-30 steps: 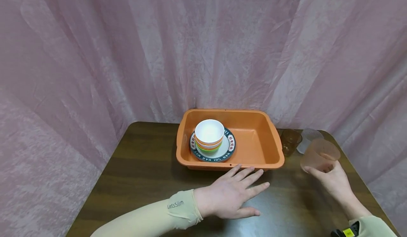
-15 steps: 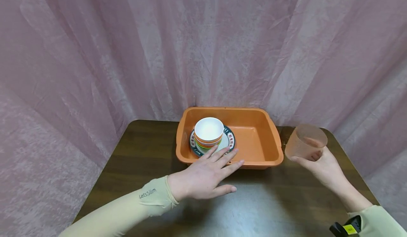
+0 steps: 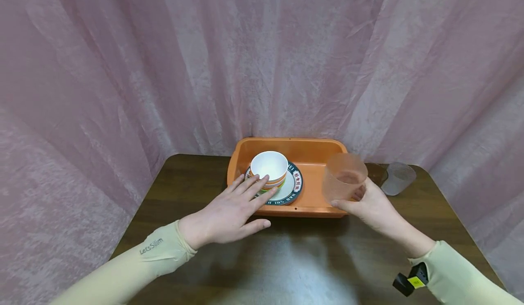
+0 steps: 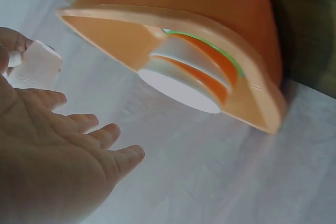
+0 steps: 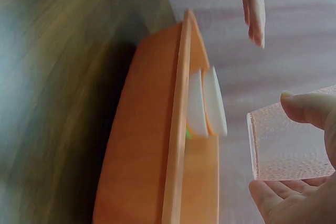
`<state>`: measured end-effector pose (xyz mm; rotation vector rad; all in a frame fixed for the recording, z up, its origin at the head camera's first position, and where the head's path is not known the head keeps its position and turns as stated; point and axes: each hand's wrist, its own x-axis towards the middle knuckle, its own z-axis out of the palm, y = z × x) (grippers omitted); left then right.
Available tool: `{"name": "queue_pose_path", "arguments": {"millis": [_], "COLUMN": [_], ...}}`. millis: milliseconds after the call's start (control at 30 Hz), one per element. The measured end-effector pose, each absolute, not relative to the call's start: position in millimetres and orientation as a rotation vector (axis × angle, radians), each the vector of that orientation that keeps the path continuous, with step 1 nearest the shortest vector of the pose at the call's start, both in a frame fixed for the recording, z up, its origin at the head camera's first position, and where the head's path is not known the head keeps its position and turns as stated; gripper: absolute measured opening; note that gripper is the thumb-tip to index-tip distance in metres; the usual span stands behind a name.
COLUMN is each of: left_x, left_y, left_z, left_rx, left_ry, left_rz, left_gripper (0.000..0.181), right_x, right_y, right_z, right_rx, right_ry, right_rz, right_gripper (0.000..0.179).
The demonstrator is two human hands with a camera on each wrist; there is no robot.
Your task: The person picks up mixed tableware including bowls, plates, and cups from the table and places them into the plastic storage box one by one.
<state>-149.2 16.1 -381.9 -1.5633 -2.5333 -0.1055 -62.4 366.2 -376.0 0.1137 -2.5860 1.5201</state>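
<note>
My right hand grips a translucent pinkish cup by its side, above the right part of an orange plastic basin. In the right wrist view, the thumb and fingers lie on opposite sides of the textured cup. A stack of bowls, white inside with coloured bands outside, stands on a patterned plate in the basin's left half. Held flat with spread fingers, my left hand hovers by the basin's front left rim, apart from the bowls in the left wrist view.
To the right of the basin, a brown see-through cup and a clear cup stand on the dark wooden table. A pink curtain hangs directly behind the table.
My right hand has carried the pinkish cup leftward from the table's right side to over the basin. My left hand has moved left along the basin's front, fingers still spread.
</note>
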Motion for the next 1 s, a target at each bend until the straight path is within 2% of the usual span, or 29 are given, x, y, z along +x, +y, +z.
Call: {"name": "queue_pose_path", "arguments": {"millis": [200, 433, 633, 1000], "left_x": [-155.7, -161.3, -162.4, -167.3], "left_y": [-2.1, -21.5, -32.2, -31.1], "left_z": [-383.7, -387.5, -390.5, -383.4], "left_rx": [-1.500, -1.443, -1.417, -1.412], "left_ry": [-2.600, -2.613, -2.615, -2.615], "left_rz": [-0.137, -0.162, -0.169, -0.195], "left_gripper": [0.074, 0.074, 0.074, 0.075], "right_x": [-80.1, -95.9, -105.2, -109.0], "right_y": [335.8, 306.7, 288.0, 275.9], "right_z": [-377.8, -379.3, -378.1, -377.0], "right_rx": [0.218, 0.330, 0.415, 0.367], "right_ry": [-2.586, -2.541, -2.523, -2.578], "right_rz": [1.580, 1.646, 1.733, 1.733], "right_gripper": [0.069, 0.076, 0.073, 0.075]}}
